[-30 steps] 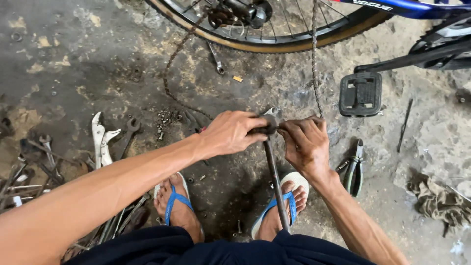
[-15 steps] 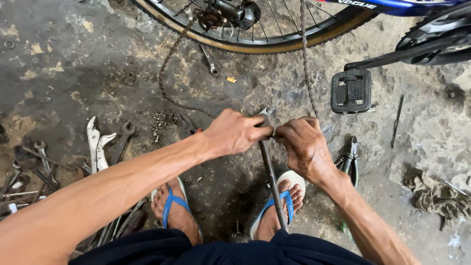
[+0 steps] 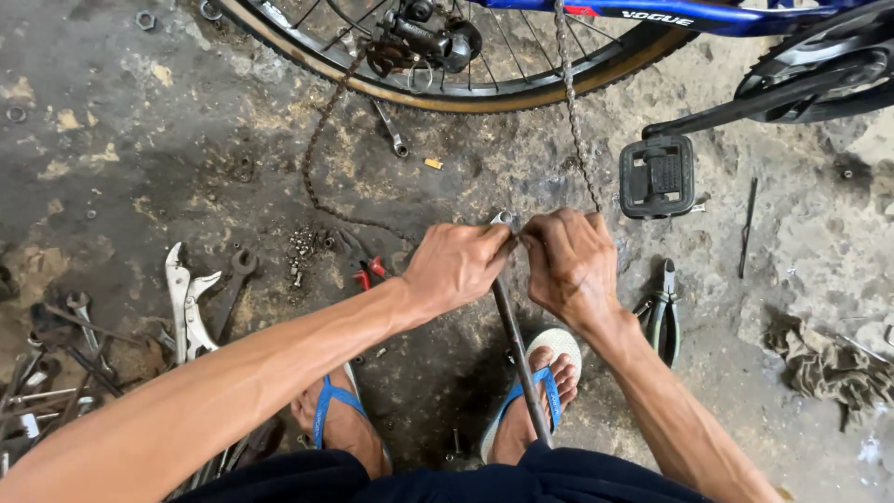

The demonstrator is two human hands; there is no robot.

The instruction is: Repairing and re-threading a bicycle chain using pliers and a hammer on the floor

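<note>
- The left hand is closed, its fingers curled tight around the top end of a long metal rod, near a small metal head at the top.
- The right hand is closed too, its fingers pinching at the same spot; the two hands touch each other there.
- I cannot tell exactly which small part the right fingers grip, because the knuckles hide it.
- The bicycle chain hangs down from the bicycle frame and reaches the right hand; another stretch of it lies on the concrete floor and comes to the hands from the left.
- The rod runs from the hands down toward the person, passing over the right foot in a blue sandal.
- The blue frame carries white lettering.
- A black pedal is just beyond the right hand, and green-handled pliers lie beside the right wrist.
- Locking pliers and wrenches lie on the floor well to the left.
</note>
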